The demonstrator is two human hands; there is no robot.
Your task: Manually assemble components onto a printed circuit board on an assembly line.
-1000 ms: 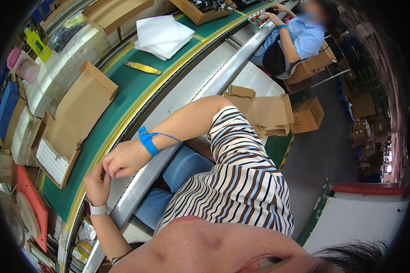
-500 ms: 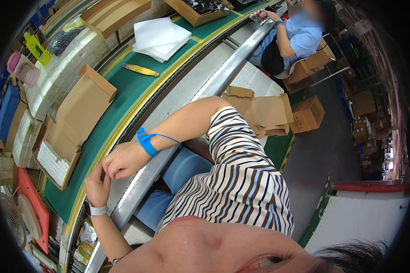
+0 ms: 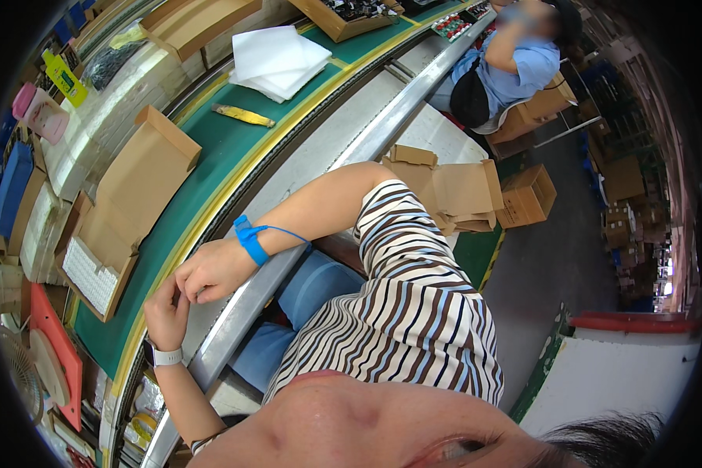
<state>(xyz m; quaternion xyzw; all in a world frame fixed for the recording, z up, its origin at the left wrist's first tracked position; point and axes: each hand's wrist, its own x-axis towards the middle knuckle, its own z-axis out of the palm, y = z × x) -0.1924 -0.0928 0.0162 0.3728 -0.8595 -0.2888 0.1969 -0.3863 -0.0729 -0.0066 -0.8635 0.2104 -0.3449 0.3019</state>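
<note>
Hands: our left hand (image 3: 166,316) and right hand (image 3: 214,271) meet at the fingertips, by the yellow edge of the green surface (image 3: 178,209); we cannot tell whether anything small is pinched there.
Open box: the open box (image 3: 144,168) lies on the surface, left of our hands and apart from them.
Keyboard: what looks like a white keyboard (image 3: 91,277) sits in the near end of that box.
Wrist cord: our right wrist wears a blue strap (image 3: 251,243) with a cord (image 3: 286,232); if we stretch too far left, we judge it could pull tight or snag on the metal rail (image 3: 225,341).
Box lid: it lies spread open, so a passing forearm could knock it and shift the box.
Yellow tool: this yellow tool (image 3: 244,116) lies loose, short of the white sheets (image 3: 265,58); a careless sweep could push it.
Co-worker: against one second ago, the co-worker (image 3: 534,70) at far right has an arm raised to the head, no longer reaching over the red and green parts (image 3: 451,27).
Our side: our hands and the box match that earlier frame.
</note>
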